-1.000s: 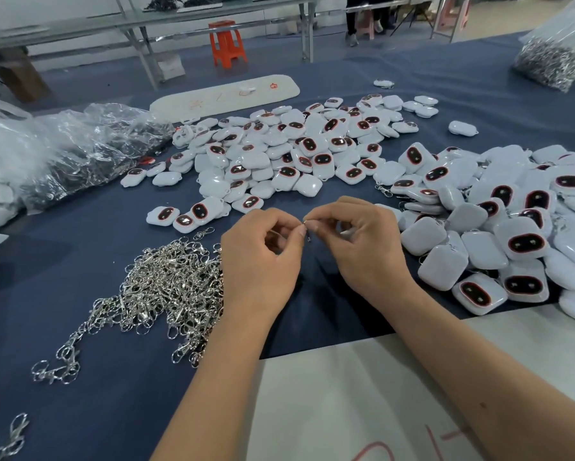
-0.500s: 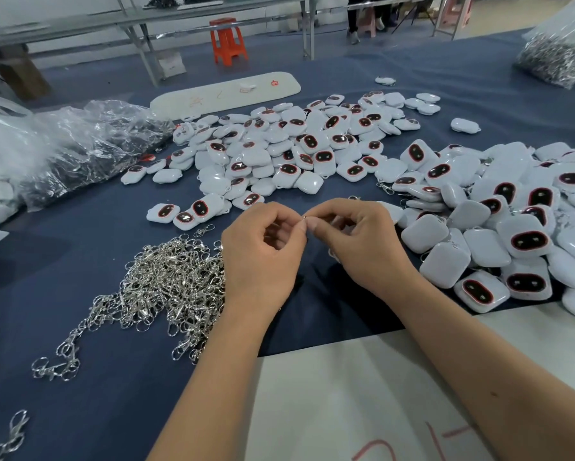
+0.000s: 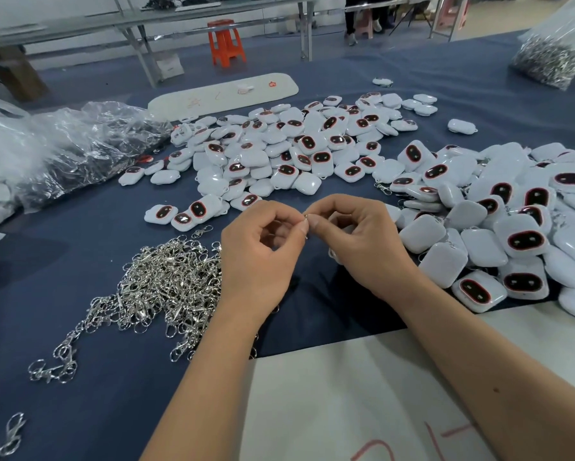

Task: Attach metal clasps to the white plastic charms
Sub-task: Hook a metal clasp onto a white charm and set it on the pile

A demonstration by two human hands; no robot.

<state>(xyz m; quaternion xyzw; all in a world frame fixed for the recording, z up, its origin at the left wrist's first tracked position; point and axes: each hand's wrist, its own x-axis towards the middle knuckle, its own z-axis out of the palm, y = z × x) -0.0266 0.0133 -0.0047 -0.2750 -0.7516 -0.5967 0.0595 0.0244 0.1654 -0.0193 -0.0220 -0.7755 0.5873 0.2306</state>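
Metal clasps point(image 3: 166, 287) left, white charms point(image 3: 499, 227) right

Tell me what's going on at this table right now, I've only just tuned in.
A person is fitting metal clasps to white plastic charms by hand. The left hand and right hand meet fingertip to fingertip, pinching a small metal clasp between them; a white charm shows under the right hand. A pile of loose clasps lies to the left on the blue table cover. Two heaps of charms lie ahead and to the right.
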